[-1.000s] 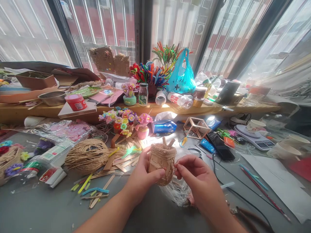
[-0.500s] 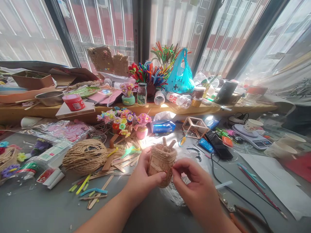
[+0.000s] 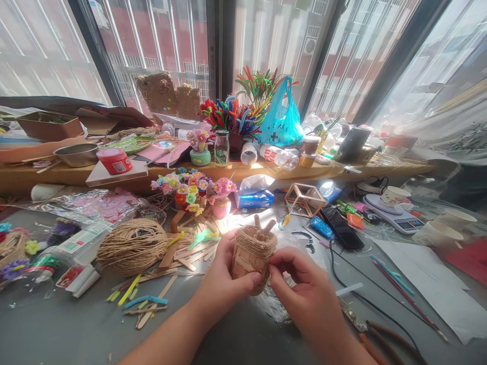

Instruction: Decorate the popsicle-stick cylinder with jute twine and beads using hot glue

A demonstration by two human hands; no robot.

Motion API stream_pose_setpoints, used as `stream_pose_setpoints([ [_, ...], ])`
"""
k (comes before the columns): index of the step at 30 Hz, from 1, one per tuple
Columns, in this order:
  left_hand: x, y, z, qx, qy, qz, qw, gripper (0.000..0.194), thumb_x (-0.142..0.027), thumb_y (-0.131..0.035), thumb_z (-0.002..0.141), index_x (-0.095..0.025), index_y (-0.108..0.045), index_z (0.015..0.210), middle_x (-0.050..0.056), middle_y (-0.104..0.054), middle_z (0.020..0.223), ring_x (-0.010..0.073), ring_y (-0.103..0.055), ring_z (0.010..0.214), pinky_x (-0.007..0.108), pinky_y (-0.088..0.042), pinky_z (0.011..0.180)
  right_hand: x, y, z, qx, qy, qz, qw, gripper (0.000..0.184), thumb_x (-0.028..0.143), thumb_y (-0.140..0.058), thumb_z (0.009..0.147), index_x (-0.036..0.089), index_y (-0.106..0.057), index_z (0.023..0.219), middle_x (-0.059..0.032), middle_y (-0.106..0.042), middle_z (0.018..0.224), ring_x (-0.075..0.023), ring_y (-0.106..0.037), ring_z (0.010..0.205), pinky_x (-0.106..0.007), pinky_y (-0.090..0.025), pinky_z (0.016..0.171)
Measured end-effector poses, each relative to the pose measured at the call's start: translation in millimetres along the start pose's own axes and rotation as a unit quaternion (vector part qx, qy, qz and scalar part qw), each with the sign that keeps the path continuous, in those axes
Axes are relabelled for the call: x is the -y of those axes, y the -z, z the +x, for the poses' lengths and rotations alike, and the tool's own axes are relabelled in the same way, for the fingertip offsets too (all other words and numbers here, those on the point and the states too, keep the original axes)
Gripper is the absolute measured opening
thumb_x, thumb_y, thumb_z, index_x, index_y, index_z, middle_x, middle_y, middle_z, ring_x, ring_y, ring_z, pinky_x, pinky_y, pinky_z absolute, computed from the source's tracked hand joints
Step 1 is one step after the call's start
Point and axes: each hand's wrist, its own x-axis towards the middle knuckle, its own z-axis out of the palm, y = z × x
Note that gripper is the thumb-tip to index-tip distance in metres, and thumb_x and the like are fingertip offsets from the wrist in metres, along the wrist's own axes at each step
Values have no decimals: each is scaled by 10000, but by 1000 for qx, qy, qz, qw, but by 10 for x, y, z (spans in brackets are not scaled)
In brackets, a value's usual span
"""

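Observation:
A small brown pot (image 3: 247,256) with twine wound round its rim and several twine-wrapped stubs poking out of the top is tilted in front of me. My left hand (image 3: 228,276) is closed around its left side, the thumb pressed across the front. At the pot's right side, my right hand (image 3: 300,284) pinches with thumb and forefinger; what lies between the fingertips is too small to make out. A ball of twine (image 3: 133,246) lies left of my hands, with flat wooden sticks (image 3: 190,256) beside it. Crumpled clear plastic (image 3: 276,304) shows below the pot.
Pliers (image 3: 376,329) lie at the lower right, near a black cable (image 3: 365,276) and white paper (image 3: 422,284). Behind the pot stand fuzzy flowers (image 3: 190,187), a tissue pack (image 3: 254,197) and a wooden frame (image 3: 304,199). A cluttered ledge (image 3: 182,175) runs below the windows.
Almost nothing differs. The whole view has shifted very slightly, and both hands keep the same hold at the pot.

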Motion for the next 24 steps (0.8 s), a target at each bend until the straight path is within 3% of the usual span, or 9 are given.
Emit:
stream_pose_setpoints([
  [8,13,13,-11,5,-5,2,1000,776,-333,-904,755,-295,-499,1416,79,-697,1321,339,-647,1249,425,-501,1002,-17,5,9,10,21,-2,1000,87,202,-639,951,240,-714,929,-21,-725,831,-195,-688,759,-304,-558,690],
  [24,-10,11,-3,8,10,-19,1000,842,-357,-904,748,-263,-445,1447,118,-680,1396,364,-612,1313,461,-479,1047,-80,8,11,19,35,32,999,104,194,-657,989,262,-735,984,-7,-739,899,-181,-698,830,-278,-560,736],
])
